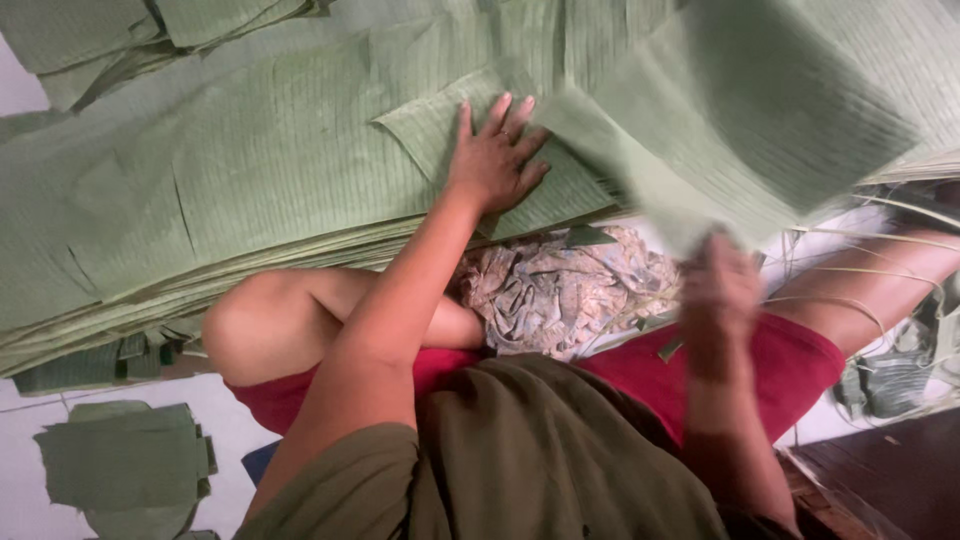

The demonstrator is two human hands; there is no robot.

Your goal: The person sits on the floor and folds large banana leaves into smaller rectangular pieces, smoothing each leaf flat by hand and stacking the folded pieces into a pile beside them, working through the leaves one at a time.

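Overhead, right hand [718,285] gripping leaf sheet [730,110]

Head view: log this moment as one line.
left hand: flat on leaf stack | right hand: lifting blurred leaf piece | patterned cloth: on lap | small leaf pile: on floor

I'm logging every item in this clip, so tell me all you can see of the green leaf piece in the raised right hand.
The flat green ribbed leaf piece is roughly rectangular, thin and finely lined along its length. It is lifted clear above the big stack of green leaf sheets, motion-blurred, and pinched at its lower edge by the right hand. Nothing else visibly touches it.
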